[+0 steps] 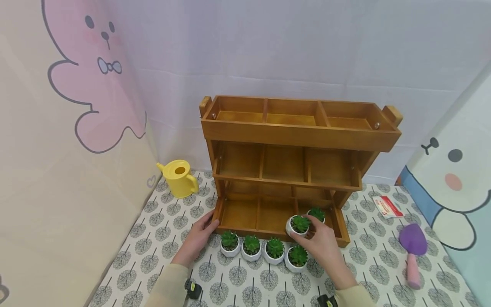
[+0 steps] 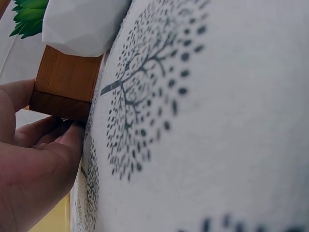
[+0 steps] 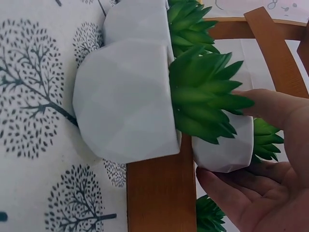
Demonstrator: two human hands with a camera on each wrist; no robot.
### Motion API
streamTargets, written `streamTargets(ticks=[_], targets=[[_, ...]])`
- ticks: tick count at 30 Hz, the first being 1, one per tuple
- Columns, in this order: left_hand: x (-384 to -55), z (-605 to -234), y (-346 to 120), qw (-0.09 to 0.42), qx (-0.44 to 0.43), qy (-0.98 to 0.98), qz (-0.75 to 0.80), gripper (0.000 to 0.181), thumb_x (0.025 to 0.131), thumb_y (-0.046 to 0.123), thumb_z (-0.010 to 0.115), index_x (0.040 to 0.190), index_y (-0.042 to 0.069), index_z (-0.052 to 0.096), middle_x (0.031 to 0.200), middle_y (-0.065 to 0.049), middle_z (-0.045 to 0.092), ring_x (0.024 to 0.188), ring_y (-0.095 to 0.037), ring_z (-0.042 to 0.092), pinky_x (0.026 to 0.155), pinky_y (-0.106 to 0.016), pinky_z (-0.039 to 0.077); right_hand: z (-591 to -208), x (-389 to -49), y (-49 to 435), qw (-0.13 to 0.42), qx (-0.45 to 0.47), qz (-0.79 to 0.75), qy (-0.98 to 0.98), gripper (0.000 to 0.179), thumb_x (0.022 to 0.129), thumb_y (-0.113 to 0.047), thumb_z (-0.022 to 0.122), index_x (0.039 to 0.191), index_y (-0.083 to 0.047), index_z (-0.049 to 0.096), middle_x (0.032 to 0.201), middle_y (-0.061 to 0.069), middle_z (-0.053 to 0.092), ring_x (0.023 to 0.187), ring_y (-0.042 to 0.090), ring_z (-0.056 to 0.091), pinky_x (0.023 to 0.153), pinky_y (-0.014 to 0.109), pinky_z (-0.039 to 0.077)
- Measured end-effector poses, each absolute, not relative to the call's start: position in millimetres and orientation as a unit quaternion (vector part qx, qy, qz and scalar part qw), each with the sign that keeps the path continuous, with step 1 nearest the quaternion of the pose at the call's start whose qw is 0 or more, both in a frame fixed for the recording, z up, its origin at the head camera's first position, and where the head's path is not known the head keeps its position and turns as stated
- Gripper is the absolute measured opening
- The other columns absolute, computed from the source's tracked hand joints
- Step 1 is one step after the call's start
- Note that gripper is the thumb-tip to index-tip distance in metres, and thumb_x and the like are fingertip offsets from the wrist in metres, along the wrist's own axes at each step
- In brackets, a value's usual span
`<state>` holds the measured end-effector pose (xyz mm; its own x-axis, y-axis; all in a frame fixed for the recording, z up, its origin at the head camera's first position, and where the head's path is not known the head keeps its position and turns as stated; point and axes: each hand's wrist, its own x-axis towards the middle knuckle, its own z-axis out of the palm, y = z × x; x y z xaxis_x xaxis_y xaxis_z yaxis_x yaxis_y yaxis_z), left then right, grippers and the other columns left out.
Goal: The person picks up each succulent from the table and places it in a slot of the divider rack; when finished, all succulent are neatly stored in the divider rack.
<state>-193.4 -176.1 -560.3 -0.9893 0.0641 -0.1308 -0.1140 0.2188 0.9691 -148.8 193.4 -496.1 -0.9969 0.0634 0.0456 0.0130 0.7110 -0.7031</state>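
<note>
My right hand (image 1: 323, 244) holds a small potted succulent (image 1: 298, 225) in a white faceted pot, over the front edge of the bottom tier of a brown wooden shelf (image 1: 299, 133). In the right wrist view, thumb and fingers pinch that pot (image 3: 224, 147) from opposite sides. Another succulent (image 1: 317, 213) sits in the bottom tier's right compartment, partly hidden by the hand. At the bottom tier's left front corner, my left hand (image 1: 198, 238) grips the wood (image 2: 63, 92). Several matching potted succulents (image 1: 251, 247) stand in a row on the tablecloth before the shelf.
A yellow watering can (image 1: 178, 179) stands left of the shelf. To the right lie a red and white packet (image 1: 387, 207) and a purple toy shovel (image 1: 413, 239) with a pink handle. The shelf's projecting upper tiers overhang the bottom one. Cloth walls rise at the back and sides.
</note>
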Motion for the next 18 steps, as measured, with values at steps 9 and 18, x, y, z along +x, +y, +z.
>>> streamTargets(ticks=[9,18], targets=[[-193.5,-561.5,-176.6,0.067,-0.008,0.778,0.624,0.059,0.108,0.020,0.059,0.161,0.002,0.038,0.160,-0.026,0.041,0.146,-0.042,0.041,0.121,-0.051,0.033,-498.1,-158.5,188.2,0.034,-0.006,0.390,-0.920,0.072,0.085,-0.037,0.089,0.141,-0.001,0.061,0.081,0.000,0.066,0.073,0.014,0.058,0.064,0.032,0.050],[-194.1,-561.9,-176.6,0.072,-0.008,0.773,0.631,0.059,0.109,0.020,0.060,0.161,0.002,0.038,0.159,-0.026,0.041,0.145,-0.041,0.042,0.121,-0.051,0.033,-496.2,-167.6,181.4,0.025,0.004,0.379,-0.925,0.072,0.085,-0.037,0.088,0.141,-0.001,0.060,0.077,-0.002,0.063,0.070,0.014,0.057,0.064,0.033,0.050]])
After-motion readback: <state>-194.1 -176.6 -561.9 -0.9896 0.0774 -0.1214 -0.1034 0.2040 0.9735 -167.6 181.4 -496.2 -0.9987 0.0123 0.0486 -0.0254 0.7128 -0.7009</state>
